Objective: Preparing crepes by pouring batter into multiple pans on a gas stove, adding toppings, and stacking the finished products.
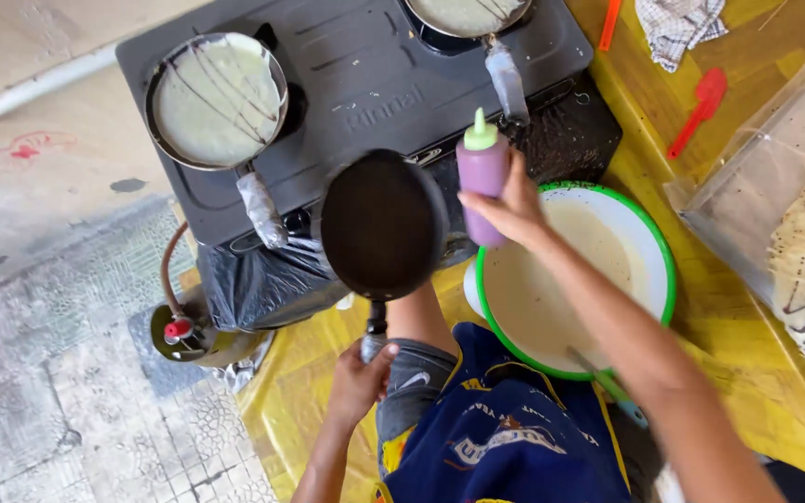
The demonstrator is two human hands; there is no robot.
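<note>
Floor (39, 373) fills the left side of the frame: worn grey patterned tile at lower left, paler concrete above with a red scrawl and dark spots. White pipe (39, 88) runs along the upper left edge. Yellow-covered table (729, 307) takes up the right and bottom centre, wrinkled plastic sheeting, glossy.

Black two-burner gas stove (365, 84) sits top centre, its front edge draped with a black plastic bag (253, 279). Clear plastic bin (775, 186) at right edge holds stacked thin crepes with dark drizzle lines. White enamel bowl with green rim (665, 270), centre right, is full of pale batter; a utensil handle rests in its lower edge, kind unclear from here.

Pan with batter (218, 101) on the left burner, upper left of stove, pale batter streaked with dark lines, handle wrapped in plastic. Second pan (468, 14) on the right burner, cut off by the top edge. Empty dark pan (384, 224) at frame centre, held out in front of the stove, tilted toward the camera.

Gas cylinder (193, 335) with red valve knob at lower left of the table, brown hose looping up to the stove.

Right hand (512, 207) wrapped closed around a purple squeeze bottle (483, 182) with pale green nozzle, upright, just right of the empty pan and above the bowl's left rim. Left hand (358, 380), bottom centre, fist closed on the empty pan's handle.

Red spatula (701, 107) and orange utensil (609, 23) lie on the table upper right, beside a checked cloth (677, 26).
</note>
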